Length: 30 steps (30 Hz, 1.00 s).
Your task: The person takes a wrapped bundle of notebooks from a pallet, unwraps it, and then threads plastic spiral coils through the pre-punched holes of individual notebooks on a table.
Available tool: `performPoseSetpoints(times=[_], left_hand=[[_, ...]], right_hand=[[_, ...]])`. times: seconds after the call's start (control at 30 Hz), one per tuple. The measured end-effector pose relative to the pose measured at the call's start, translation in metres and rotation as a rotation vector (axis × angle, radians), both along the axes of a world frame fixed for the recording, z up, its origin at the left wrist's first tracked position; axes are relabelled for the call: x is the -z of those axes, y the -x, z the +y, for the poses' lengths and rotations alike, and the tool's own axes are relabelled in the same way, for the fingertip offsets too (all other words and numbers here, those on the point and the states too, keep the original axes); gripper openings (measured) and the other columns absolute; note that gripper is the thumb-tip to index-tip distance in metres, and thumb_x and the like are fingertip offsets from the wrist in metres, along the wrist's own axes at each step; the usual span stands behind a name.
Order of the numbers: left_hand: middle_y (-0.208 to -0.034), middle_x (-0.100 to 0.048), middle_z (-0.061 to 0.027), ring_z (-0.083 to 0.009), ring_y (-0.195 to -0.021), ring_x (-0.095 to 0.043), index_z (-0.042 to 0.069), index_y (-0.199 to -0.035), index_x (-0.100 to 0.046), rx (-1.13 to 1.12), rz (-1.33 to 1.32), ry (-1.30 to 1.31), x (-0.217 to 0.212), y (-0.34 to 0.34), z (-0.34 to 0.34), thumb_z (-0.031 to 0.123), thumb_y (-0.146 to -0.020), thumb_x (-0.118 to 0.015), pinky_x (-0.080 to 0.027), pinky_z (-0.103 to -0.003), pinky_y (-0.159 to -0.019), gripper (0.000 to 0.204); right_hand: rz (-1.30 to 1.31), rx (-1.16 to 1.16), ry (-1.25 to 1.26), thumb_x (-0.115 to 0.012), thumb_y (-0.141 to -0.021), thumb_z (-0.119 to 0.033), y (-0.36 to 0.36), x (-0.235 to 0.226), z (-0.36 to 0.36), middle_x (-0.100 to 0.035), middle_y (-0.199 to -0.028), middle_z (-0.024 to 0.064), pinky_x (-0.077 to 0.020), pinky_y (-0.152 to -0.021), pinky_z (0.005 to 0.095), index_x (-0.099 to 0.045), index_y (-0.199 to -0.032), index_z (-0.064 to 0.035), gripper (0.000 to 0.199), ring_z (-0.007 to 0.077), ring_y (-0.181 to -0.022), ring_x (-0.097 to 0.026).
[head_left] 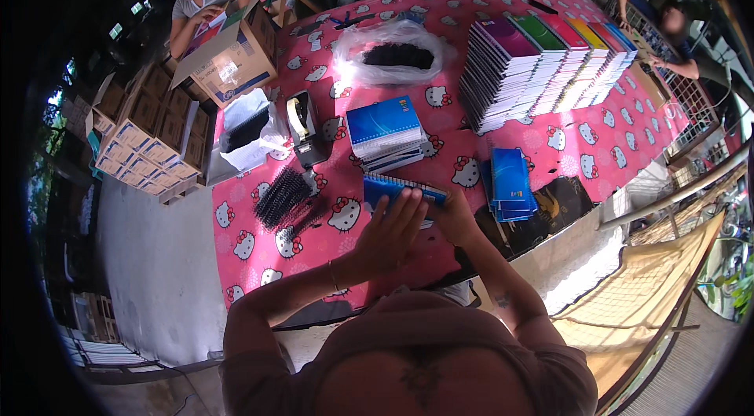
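A blue notebook [379, 186] with a row of holes or coil along its far edge lies before me at the table's near side. My left hand [393, 223] rests over it with the fingers stretched out. Around its right end my right hand [453, 217] is closed. Just beyond stands a stack of blue-covered page blocks [385, 124] with punched edges. Loose black spiral coils [283, 196] lie in a heap to the left. To the right sits a small pile of blue notebooks [512, 184], partly on a dark flat sheet [561, 208].
A tape dispenser [305, 129] and a white-lined tray of black coils [247, 129] stand left. Farther off are a plastic bag [345, 54] of coils, tall colourful notebook stacks [503, 74] and cardboard boxes [236, 62]. One person [204, 3] is far left, another [675, 43] far right.
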<state>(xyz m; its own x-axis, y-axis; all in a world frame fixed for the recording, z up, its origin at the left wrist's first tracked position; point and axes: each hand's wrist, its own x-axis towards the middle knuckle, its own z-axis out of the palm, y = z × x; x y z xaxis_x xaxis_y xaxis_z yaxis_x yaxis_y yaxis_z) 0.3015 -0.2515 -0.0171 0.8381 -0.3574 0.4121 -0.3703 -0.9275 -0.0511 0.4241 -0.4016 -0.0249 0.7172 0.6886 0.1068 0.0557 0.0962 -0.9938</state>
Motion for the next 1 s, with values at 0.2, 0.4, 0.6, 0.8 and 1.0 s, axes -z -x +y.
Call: performPoseSetpoints(times=[0.2, 0.4, 0.6, 0.8, 1.0], left_hand=[[-0.15, -0.037, -0.028, -0.0402, -0.142, -0.033, -0.008, -0.142, -0.039, -0.097, -0.049, 0.009, -0.026, -0.028, 0.004, 0.061, -0.096, -0.039, -0.016, -0.059, -0.115, 0.083], [-0.15, -0.036, -0.0263, -0.0385, -0.143, -0.031, -0.007, -0.143, -0.037, -0.141, -0.032, 0.103, -0.038, -0.04, 0.011, 0.056, -0.096, -0.044, -0.014, -0.058, -0.115, 0.079], [-0.129, -0.056, -0.0159, -0.0319, -0.121, -0.053, 0.004, -0.131, -0.053, -0.118, -0.049, 0.367, 0.012, -0.026, 0.004, 0.034, -0.094, -0.06, -0.023, -0.055, -0.114, 0.048], [-0.101, -0.067, -0.0031, -0.0226, -0.094, -0.066, 0.01, -0.107, -0.065, -0.098, -0.061, 0.417, 0.019, -0.039, 0.02, 0.023, -0.09, -0.067, -0.026, -0.053, -0.114, 0.021], [-0.094, -0.067, -0.004, -0.0247, -0.089, -0.065, 0.01, -0.102, -0.066, -0.085, -0.052, 0.462, 0.013, -0.042, 0.018, 0.019, -0.088, -0.069, -0.042, -0.046, -0.096, 0.017]], right_hand=[[-0.051, -0.05, 0.021, -0.067, -0.085, -0.004, -0.001, 0.003, 0.006, -0.07, -0.107, 0.0107, -0.0503, -0.082, 0.0291, -0.055, -0.134, -0.0024, 0.05, 0.0098, -0.095, -0.06], [-0.367, 0.113, 0.004, -0.066, -0.086, -0.003, 0.004, -0.001, 0.015, -0.069, -0.109, 0.0134, -0.0485, -0.092, 0.0312, -0.039, -0.148, -0.0055, 0.068, 0.0117, -0.101, -0.06], [-0.182, -0.074, 0.072, -0.069, -0.087, -0.005, -0.019, 0.074, 0.011, -0.07, -0.106, 0.0063, -0.0501, -0.082, 0.0274, -0.058, -0.131, -0.003, 0.045, 0.0069, -0.094, -0.057], [-0.13, -0.102, 0.271, -0.073, -0.085, -0.009, -0.015, 0.064, 0.012, -0.071, -0.094, 0.0073, -0.0503, -0.074, 0.0275, -0.065, -0.119, -0.001, 0.035, 0.0059, -0.087, -0.059], [-0.654, 0.066, 0.087, -0.071, -0.084, -0.005, -0.02, 0.034, -0.003, -0.073, -0.095, 0.014, -0.0556, -0.076, 0.0321, -0.066, -0.12, -0.0022, 0.037, 0.015, -0.086, -0.069]])
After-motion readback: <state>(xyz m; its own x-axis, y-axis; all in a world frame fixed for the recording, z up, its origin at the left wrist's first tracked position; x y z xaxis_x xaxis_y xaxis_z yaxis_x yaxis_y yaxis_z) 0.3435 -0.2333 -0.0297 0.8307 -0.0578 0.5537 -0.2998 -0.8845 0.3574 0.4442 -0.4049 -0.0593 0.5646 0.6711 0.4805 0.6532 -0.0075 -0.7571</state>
